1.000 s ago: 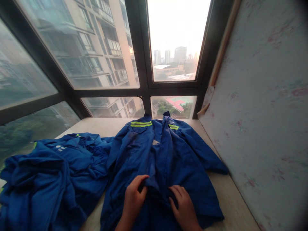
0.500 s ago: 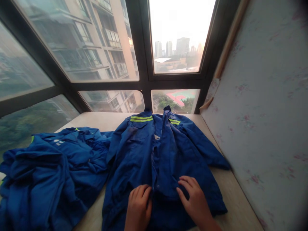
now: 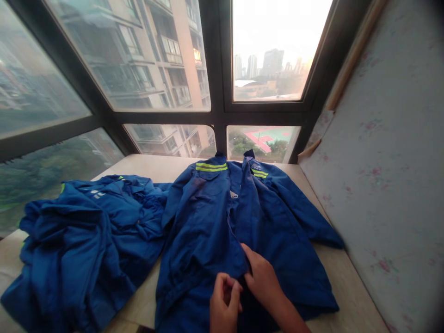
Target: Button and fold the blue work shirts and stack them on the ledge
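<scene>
A blue work jacket [image 3: 203, 231] with yellow-green reflective stripes lies spread with its front open, collar toward the window. My right hand [image 3: 262, 275] is closed on the edge of the front opening, its fingers partly hidden by the cloth. Low over the jacket's front, my left hand [image 3: 225, 300] has its fingers curled and thumb drawn in; what it pinches, if anything, cannot be made out. To the left lies a second blue garment [image 3: 79, 240], crumpled, with a white mark and small yellow-green edges.
Both garments lie on a pale sill [image 3: 145, 162] beneath large windows with dark frames [image 3: 218, 69]. A wall with flowered paper [image 3: 381, 185] rises along the right side, its paper torn near the window corner.
My right hand has moved left from the jacket panel to the front edge and closed on it. My left hand has shifted right and curled its fingers. The view has turned slightly left.
</scene>
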`<state>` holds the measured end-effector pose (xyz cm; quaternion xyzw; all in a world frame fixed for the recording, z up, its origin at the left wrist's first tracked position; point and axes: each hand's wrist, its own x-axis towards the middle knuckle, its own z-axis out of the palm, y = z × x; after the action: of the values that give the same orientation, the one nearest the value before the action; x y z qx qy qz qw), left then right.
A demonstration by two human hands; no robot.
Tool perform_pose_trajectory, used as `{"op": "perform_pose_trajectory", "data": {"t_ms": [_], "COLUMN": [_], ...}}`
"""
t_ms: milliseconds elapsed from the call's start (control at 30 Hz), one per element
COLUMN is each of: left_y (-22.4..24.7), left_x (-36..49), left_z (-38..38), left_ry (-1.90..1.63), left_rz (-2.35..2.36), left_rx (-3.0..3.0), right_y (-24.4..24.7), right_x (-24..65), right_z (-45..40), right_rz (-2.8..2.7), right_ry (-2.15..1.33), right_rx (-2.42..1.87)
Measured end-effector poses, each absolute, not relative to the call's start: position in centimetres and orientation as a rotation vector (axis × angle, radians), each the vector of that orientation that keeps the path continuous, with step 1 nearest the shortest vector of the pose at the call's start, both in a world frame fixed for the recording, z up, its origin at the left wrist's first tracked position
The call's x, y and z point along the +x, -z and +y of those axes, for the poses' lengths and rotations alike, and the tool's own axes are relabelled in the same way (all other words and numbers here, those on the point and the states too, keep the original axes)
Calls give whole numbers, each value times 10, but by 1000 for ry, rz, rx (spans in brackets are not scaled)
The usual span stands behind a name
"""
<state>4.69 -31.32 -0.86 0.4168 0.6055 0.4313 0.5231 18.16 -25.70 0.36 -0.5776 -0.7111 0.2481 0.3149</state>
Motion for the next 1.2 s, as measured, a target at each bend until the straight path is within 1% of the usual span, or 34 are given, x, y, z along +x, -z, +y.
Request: {"op": "perform_pose_trajectory", "data": {"t_ms": [67, 167, 233, 333, 467, 667, 833, 1067, 1200], "left_y": [17, 16, 6, -13, -24, -19, -15, -15, -15], "left_x": [64, 81, 84, 80, 79, 73, 57, 50, 50], "left_z": [-323, -325, -318, -301, -286, -287, -288, -284, -284], "left_ry": [-990, -1009, -1081, -1156, -1159, -1223, -1176, -1100, -1086], "left_rz": [1233, 1083, 1024, 946, 1001, 1179, 1095, 1048, 1068], "left_rx": [590, 103, -114, -263, -191, 74, 107, 129, 160], "right_y": [2, 5, 6, 7, 7, 0, 0, 7, 3], "right_x": [190, 200, 206, 213, 219, 218, 215, 208, 205], "right_z": [-259, -263, -265, -270, -277, -286, -287, -285, -280], "right_rz": [-1730, -1554, -1453, -1343, -1354, -1576, -1671, -1734, -1705], "right_ry": [-735, -845, -886, -914, -931, -830, -766, -857, -848], "right_rx": [-1428, -1362, -1363, -1380, -1403, -1482, -1556, -1577, -1545]}}
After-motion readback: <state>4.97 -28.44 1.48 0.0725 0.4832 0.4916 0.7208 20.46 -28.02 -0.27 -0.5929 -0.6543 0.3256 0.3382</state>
